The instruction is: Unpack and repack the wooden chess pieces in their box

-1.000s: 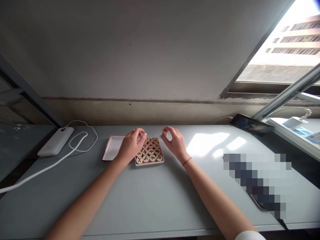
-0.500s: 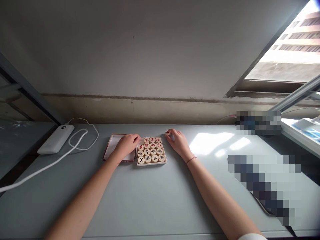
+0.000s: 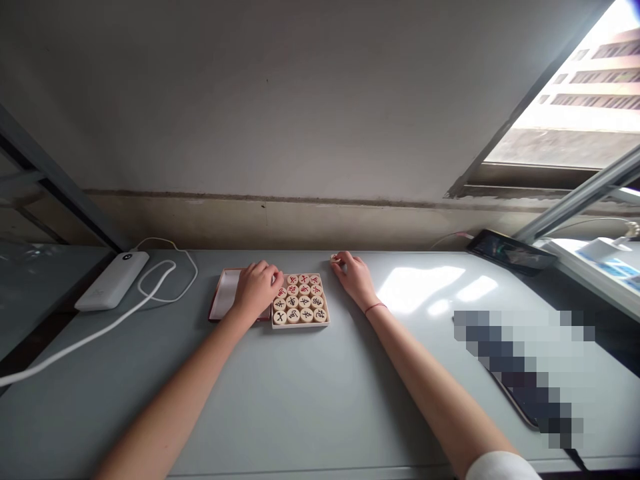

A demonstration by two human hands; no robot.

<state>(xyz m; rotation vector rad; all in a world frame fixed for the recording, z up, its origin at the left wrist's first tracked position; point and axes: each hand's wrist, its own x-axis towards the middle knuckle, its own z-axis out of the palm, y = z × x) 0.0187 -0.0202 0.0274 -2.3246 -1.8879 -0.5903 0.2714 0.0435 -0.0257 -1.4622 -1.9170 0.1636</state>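
Observation:
A shallow white box (image 3: pixel 301 326) of round Chinese chess pieces (image 3: pixel 305 302) with red and black characters sits near the middle of the table. My left hand (image 3: pixel 257 287) is over the box's back left corner, fingers curled together; whatever they grip there is hidden. Beneath that hand lies a red-edged box lid (image 3: pixel 225 293), its pale inside facing up, to the left of the piece box. Off to the right of the box, my right hand (image 3: pixel 354 275) pinches one Chinese chess piece (image 3: pixel 334 258) between thumb and fingers, near the table's back edge.
A white power bank (image 3: pixel 113 281) with a white cable (image 3: pixel 100 337) lies at the left. At the back right a phone (image 3: pixel 510 252) leans by a metal post. A blurred-out dark object (image 3: pixel 515 373) lies at the right. The wall borders the table's back edge.
My left hand's fingers have curled down more at the box's corner. My right hand still pinches its chess piece and has shifted slightly. The view has moved a little.

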